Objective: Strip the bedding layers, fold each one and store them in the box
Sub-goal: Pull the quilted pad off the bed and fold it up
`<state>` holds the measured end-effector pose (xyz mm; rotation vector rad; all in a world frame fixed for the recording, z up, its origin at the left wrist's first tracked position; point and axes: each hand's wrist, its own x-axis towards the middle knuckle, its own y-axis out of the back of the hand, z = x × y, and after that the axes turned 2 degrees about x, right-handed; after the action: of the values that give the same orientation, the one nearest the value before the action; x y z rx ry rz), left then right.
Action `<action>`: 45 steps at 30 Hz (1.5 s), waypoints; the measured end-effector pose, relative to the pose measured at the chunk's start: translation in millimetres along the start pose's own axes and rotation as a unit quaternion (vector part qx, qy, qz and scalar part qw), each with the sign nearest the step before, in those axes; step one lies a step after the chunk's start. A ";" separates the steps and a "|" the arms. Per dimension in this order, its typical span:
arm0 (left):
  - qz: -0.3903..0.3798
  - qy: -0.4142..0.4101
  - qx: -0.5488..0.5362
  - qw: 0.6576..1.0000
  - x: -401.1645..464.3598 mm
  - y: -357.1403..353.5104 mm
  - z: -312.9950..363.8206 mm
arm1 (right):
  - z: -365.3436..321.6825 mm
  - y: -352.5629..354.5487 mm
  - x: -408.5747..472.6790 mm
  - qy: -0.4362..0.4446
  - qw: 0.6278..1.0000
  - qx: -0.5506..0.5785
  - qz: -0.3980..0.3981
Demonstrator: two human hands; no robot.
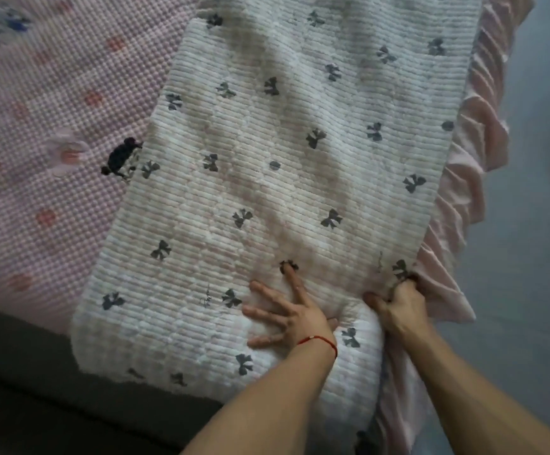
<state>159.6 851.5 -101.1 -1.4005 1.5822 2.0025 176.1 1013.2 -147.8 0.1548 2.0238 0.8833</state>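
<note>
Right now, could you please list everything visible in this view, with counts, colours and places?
quilted blanket: one, white with grey bows, folded into a long strip across the middle.
bobbled cover: one, pink with red spots, left, under the blanket.
ruffled skirt: one, pink, along the blanket's right edge.
dark surface: one, black, lower left.
floor: grey, right.
wrist string: one, red, left wrist.
left hand: spread flat on the blanket.
right hand: gripping the blanket's near right edge.
</note>
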 end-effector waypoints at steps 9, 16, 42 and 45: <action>0.009 -0.116 0.017 0.993 -10.3 1.2 -27.6 | 4.2 -33.3 -52.9 0.031 0.980 0.033 0.193; 0.144 -0.254 -0.104 0.951 21.0 72.8 -210.1 | 51.7 -117.3 -177.3 -0.012 0.948 0.006 0.319; -0.020 -0.217 -0.086 0.972 28.1 244.3 -422.9 | 31.8 -40.0 -371.1 -0.083 0.964 0.248 -0.051; 0.028 -0.198 -0.140 0.970 9.4 259.2 -427.3 | 36.8 -35.2 -384.8 -0.081 0.965 0.242 0.051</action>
<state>206.3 384.6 71.4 -0.9553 1.2139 2.4265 440.0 844.5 81.5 0.5889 2.0547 0.4037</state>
